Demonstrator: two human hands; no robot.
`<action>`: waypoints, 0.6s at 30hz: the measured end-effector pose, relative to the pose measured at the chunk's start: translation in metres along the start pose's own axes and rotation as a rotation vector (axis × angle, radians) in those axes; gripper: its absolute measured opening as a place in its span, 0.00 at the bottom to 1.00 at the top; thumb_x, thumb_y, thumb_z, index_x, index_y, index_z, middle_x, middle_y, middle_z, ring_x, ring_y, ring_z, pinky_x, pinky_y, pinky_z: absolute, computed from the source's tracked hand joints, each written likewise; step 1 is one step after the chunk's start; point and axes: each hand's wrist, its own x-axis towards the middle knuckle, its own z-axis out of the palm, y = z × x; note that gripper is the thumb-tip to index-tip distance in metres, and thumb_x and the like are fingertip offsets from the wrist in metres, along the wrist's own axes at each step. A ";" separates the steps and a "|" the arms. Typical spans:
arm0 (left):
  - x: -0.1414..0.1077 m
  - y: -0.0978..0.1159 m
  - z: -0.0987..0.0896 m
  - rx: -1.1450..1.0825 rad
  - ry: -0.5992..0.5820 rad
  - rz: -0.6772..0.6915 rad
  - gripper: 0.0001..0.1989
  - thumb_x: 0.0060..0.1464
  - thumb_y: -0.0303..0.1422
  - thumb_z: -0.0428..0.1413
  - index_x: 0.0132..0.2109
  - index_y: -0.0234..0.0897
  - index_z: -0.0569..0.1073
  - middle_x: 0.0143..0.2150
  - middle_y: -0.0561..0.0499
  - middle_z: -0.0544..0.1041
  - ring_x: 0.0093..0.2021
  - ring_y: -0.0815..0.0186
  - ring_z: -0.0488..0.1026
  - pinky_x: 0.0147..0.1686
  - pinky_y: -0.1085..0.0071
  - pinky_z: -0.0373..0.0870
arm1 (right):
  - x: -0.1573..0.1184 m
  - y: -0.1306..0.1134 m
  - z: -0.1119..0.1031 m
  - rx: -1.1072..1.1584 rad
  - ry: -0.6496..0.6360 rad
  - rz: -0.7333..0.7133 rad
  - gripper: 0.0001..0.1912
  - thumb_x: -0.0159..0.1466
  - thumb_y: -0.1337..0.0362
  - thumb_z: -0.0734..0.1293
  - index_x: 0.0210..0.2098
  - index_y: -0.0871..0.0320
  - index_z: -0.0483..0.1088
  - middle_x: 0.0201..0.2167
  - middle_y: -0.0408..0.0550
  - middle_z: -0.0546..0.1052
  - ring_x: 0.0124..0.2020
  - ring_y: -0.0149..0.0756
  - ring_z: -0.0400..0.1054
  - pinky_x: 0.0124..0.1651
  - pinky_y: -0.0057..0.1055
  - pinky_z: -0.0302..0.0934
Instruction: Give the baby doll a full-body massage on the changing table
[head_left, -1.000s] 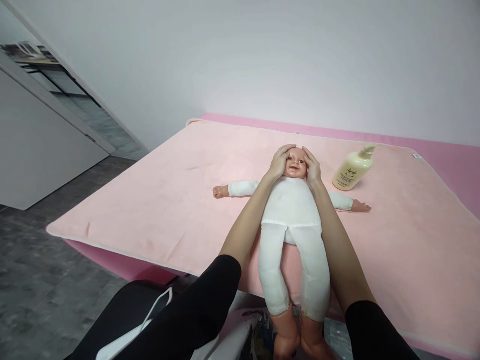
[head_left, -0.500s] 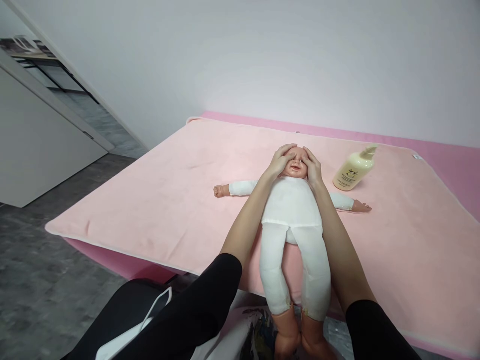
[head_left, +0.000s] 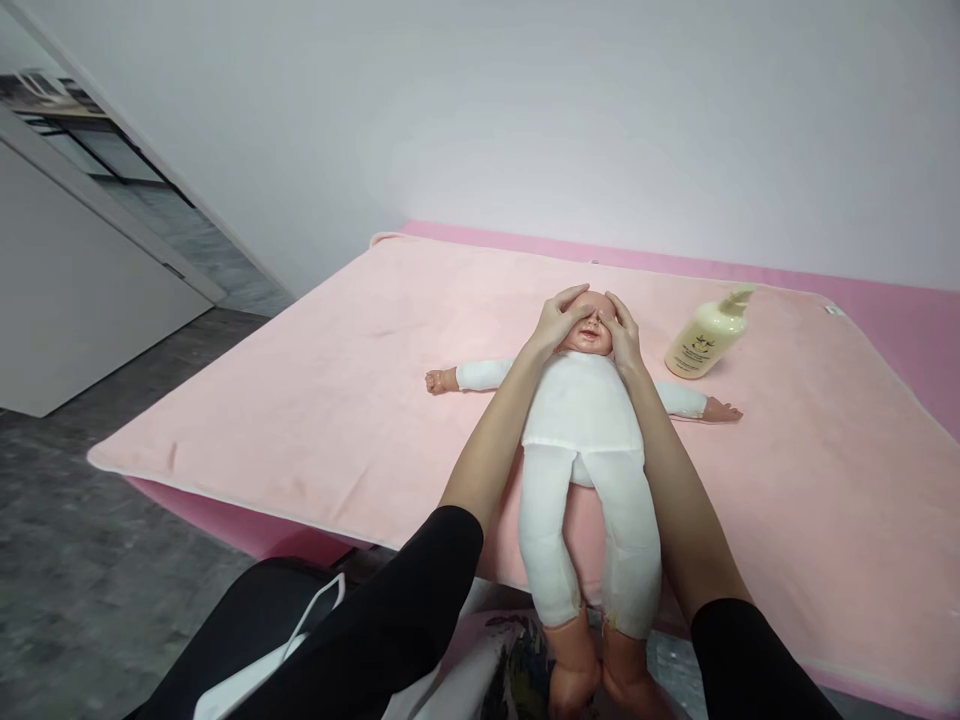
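Note:
A baby doll point(head_left: 585, 410) with a white cloth body lies on its back on a pink blanket point(head_left: 300, 400), arms spread and feet toward me, past the near edge. My left hand point(head_left: 559, 320) cups the left side of the doll's head, its thumb across the face by the eye. On the other side my right hand point(head_left: 624, 335) rests against the head in the same way, thumb on the face. Both hands have their fingers laid along the head, and the doll's eyes are mostly covered.
A pale yellow pump bottle point(head_left: 705, 340) stands tilted-looking on the blanket, right of the doll's head. Behind the table rises a white wall point(head_left: 525, 120). A white device with a cable point(head_left: 251, 680) lies at the lower left, over dark fabric.
Both thumbs have shifted slightly inward over the doll's eyes, covering more of them. The doll's body and the bottle stay in place on the blanket.

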 end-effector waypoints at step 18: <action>0.009 -0.013 0.004 0.143 0.041 0.129 0.25 0.48 0.25 0.40 0.50 0.32 0.71 0.57 0.48 0.69 0.59 0.67 0.63 0.59 0.69 0.58 | 0.007 0.011 -0.005 0.152 0.008 0.072 0.20 0.51 0.62 0.65 0.44 0.56 0.70 0.53 0.44 0.70 0.58 0.41 0.60 0.63 0.42 0.51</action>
